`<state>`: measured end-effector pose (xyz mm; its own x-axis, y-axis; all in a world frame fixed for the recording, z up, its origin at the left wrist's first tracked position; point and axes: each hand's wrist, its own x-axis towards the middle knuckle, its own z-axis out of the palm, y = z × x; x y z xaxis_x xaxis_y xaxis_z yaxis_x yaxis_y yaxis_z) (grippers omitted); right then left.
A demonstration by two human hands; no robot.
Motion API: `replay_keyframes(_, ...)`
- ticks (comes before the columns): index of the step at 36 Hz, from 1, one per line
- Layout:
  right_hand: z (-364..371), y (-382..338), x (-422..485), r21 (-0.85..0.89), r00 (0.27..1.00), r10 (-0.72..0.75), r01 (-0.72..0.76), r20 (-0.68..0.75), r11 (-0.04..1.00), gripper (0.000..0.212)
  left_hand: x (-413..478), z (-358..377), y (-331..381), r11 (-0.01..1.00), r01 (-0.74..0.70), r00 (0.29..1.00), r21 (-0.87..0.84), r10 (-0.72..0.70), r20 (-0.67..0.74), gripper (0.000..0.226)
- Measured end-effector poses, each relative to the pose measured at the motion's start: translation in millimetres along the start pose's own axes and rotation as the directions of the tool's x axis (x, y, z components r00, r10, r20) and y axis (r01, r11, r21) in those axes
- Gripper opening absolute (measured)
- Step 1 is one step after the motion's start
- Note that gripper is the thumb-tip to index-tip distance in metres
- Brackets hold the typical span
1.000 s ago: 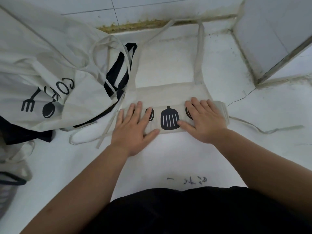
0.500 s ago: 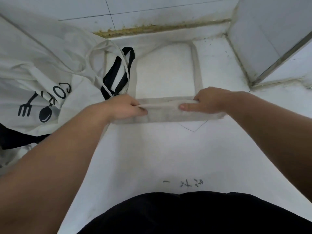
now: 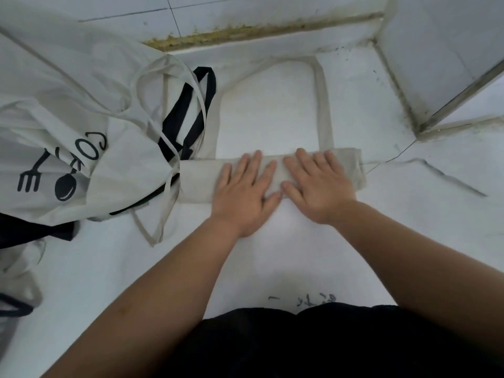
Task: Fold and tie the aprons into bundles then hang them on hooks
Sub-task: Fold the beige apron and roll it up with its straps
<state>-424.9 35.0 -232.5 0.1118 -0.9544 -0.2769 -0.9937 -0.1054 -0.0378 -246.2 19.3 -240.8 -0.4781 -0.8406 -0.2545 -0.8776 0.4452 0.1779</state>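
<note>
Half a second ago both hands pinched the far edge of the folded apron; now they lie flat on top of it, side by side, and the printed utensil motif seen earlier is out of sight. At the far left a loose pile of cream aprons (image 3: 81, 118) sprawls over the white desk (image 3: 272, 255), one of them showing a black fork and spoon print, with black straps (image 3: 188, 118) draped across its right edge. Just right of the pile, and touching it, lies the folded apron (image 3: 196, 181), a narrow cream band running crosswise on the desk. The left hand (image 3: 242, 192) presses on the middle of the band, its grip spread apart, fingers straight and clasping nothing. The right hand (image 3: 319, 186) rests next to it, thumb beside thumb, its grip likewise apart and flat on the cloth. Beyond the hands the apron's neck strap (image 3: 323, 105) forms a loop lying on the desk toward the tiled wall (image 3: 245, 12). From the band's right end a thin tie (image 3: 450, 175) trails off to the right. At the bottom edge, dark clothing (image 3: 327, 345) of the person fills the view.
</note>
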Motion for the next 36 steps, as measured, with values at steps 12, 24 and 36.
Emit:
replay_keyframes(12, 1, 52, -33, -0.014, 0.949, 0.313, -0.313, 0.042, 0.950, 0.067, -47, 1, -56, 0.965, 0.249, 0.967, -0.088, -0.252, -0.030, 0.075)
replay_keyframes(24, 10, -20, -78, 0.083, 0.985, 0.093, -0.106, 0.148, 0.991, 0.067, -82, 20, 4, 0.997, 0.054, 0.998, -0.053, -0.055, -0.030, 0.081)
replay_keyframes(36, 24, -43, -94, 0.097, 0.942, 0.334, -0.333, 0.005, 0.938, 0.051, -103, -9, 33, 0.396, 0.429, 0.637, -0.812, -0.770, -0.039, 0.047)
